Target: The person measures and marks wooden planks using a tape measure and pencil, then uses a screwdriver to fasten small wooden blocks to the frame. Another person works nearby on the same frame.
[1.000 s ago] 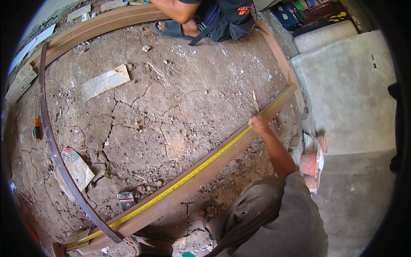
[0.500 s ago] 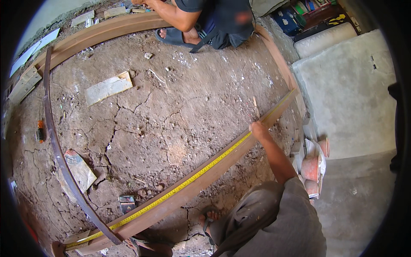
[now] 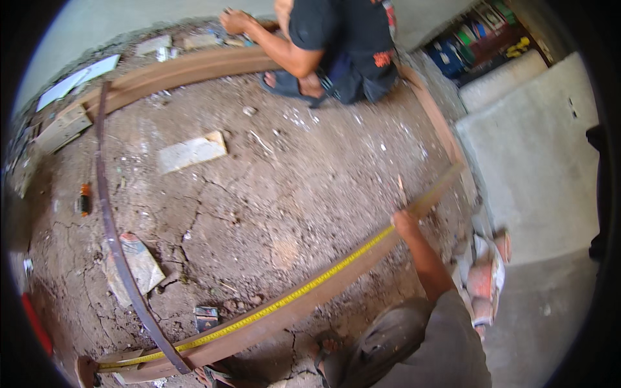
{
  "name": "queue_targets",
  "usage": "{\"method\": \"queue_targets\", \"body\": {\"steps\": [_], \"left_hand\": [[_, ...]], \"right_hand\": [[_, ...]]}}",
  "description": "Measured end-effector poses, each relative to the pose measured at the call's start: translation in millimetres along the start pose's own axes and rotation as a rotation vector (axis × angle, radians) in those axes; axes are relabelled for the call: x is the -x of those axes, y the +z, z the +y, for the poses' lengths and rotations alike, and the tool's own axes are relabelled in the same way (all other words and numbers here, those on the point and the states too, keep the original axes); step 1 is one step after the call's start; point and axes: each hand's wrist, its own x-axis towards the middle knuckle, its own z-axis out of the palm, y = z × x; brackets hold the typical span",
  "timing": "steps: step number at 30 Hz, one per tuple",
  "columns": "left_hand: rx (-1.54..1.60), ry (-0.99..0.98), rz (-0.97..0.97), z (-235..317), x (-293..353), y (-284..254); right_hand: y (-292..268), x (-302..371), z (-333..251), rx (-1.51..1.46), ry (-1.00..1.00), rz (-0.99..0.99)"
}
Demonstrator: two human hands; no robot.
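Note:
A long brown wooden beam [image 3: 284,317] lies slantwise in front of me, from the lower left toward the far right. Along it stretches a yellow tape measure [image 3: 310,286]. My right hand [image 3: 405,224] is closed over the tape at the beam's far edge, toward its right end; the fingers are slightly blurred. My left hand does not show. Across the beam's left end rests a dark narrow strip [image 3: 123,265], which reaches to another brown beam [image 3: 187,72] at the far side. A small dark box [image 3: 206,319] sits beside the near beam.
Another person [image 3: 343,45] squats by the far beam. A third beam [image 3: 433,113] runs along the right side. On the cracked dirt floor lie a pale board piece [image 3: 193,152], a torn sack [image 3: 139,271] and an orange-black tool [image 3: 85,199]. Red-and-white sacks [image 3: 482,281] stand right.
My view has tilted, so the scene sits lower and farther right. My right hand keeps its place on the tape. More of the other person's hands and back now shows.

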Motion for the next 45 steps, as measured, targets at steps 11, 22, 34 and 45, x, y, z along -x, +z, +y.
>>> {"method": "queue_targets", "body": {"steps": [11,22,34,45], "left_hand": [[-0.201,0.015,0.105,17.2,9.9,12.5],[-0.168,0.0,0.091,38.8,21.1,-5.2],[-0.222,0.073,0.133,33.0,19.7,-1.5],[-0.247,0.042,0.142,30.9,21.3,1.7]], "right_hand": [[-26.0,-11.7,-18.1,0.03,0.152,-0.155],[9.4,-18.5,6.8,0.099,0.14,-0.052],[4.1,-21.3,2.8,0.048,0.19,-0.135],[-7.1,-12.3,-4.5,0.023,0.211,-0.191]]}}
